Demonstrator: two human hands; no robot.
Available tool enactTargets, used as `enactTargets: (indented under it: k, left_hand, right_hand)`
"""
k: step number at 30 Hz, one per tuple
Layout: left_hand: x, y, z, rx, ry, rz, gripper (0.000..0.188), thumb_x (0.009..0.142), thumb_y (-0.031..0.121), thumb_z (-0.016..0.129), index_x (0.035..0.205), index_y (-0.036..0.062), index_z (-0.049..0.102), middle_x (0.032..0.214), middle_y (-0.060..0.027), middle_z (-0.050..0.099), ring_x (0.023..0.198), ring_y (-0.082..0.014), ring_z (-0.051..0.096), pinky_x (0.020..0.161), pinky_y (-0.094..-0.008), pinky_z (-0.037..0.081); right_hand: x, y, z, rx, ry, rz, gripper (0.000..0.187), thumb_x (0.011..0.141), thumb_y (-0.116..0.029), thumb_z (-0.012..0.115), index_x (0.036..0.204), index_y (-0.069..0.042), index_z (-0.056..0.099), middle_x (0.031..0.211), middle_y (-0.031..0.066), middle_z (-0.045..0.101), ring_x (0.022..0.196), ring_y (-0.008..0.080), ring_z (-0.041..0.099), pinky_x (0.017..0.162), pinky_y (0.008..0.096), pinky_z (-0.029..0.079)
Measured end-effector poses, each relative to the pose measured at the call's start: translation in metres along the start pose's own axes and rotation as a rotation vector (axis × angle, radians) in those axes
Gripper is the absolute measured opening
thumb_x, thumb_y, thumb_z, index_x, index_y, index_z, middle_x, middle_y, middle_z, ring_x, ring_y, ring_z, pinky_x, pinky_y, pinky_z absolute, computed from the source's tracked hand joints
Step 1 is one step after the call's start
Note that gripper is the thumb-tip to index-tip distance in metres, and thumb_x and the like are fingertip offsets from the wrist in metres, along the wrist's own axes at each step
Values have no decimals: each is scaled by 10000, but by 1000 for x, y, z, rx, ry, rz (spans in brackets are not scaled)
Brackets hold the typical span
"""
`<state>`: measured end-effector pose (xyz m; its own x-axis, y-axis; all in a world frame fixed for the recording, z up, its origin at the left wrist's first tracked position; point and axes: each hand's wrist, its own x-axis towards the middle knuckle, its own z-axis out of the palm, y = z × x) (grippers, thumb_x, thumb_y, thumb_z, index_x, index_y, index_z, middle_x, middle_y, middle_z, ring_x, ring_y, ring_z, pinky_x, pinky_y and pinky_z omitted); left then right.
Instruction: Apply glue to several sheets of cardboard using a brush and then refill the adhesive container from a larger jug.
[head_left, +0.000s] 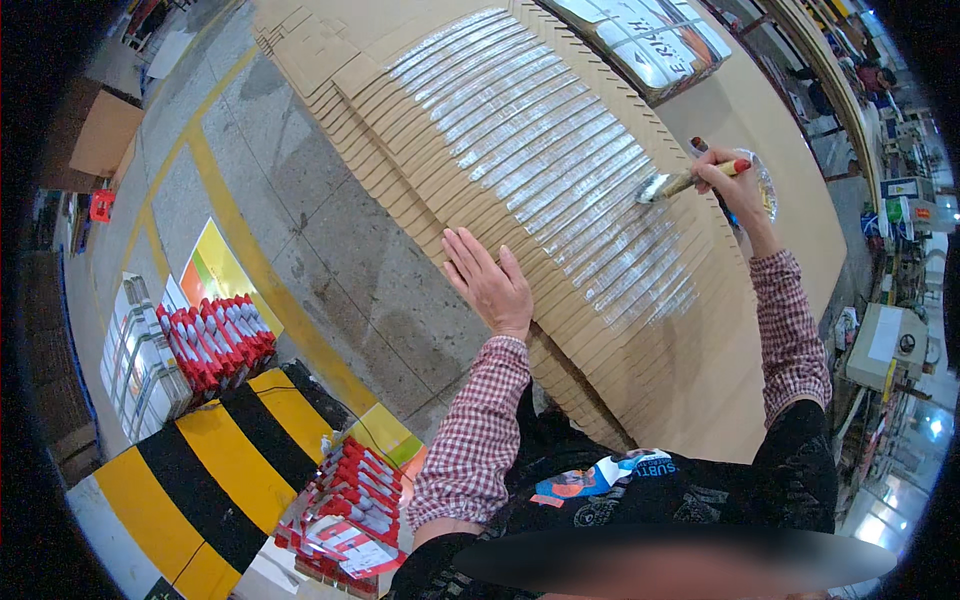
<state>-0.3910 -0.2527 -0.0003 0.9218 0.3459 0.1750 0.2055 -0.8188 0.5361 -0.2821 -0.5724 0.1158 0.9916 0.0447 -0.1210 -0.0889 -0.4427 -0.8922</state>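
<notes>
My right hand [722,180] grips a paint brush [681,184] by its wooden, red-tipped handle. The brush's white-smeared bristles touch a row of overlapping brown cardboard sheets [640,370], fanned so that only narrow edge strips show. A wet, whitish coating [540,140] streaks across the middle of these strips, thinning toward me. Flat on the left edge of the sheets rests my left hand [487,280], its fingers stretched out and holding nothing. Behind my right hand a shiny round container [765,187] is partly hidden.
A strapped stack of printed sheets [660,45] lies at the far right of the cardboard-covered surface. On the left, red-and-white bundles [220,340] and more bundles [360,490] stand near a yellow-and-black striped block [210,450]. Grey floor [330,240] bears yellow lines. Machinery [885,345] stands at right.
</notes>
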Motion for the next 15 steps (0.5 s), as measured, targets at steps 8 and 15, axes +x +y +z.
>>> enactTargets:
  k: [8, 15]
  left_hand:
    - [-1, 0, 14, -38, 25, 12, 588, 951, 337, 307, 1388, -43, 212, 1463, -196, 187, 1359, -312, 177, 1094, -447, 132]
    - [0, 1, 6, -22, 27, -2, 585, 960, 355, 266, 1388, -40, 213, 1465, -193, 182, 1362, -304, 168, 1103, -434, 112]
  right_hand:
    - [48, -9, 28, 116, 78, -183, 153, 793, -131, 630, 695, -17, 607, 645, 16, 584, 589, 76, 544, 557, 204, 432]
    - [-36, 23, -18, 49, 30, -12, 158, 792, -152, 623, 707, -19, 608, 654, 16, 580, 593, 80, 543, 534, 215, 433]
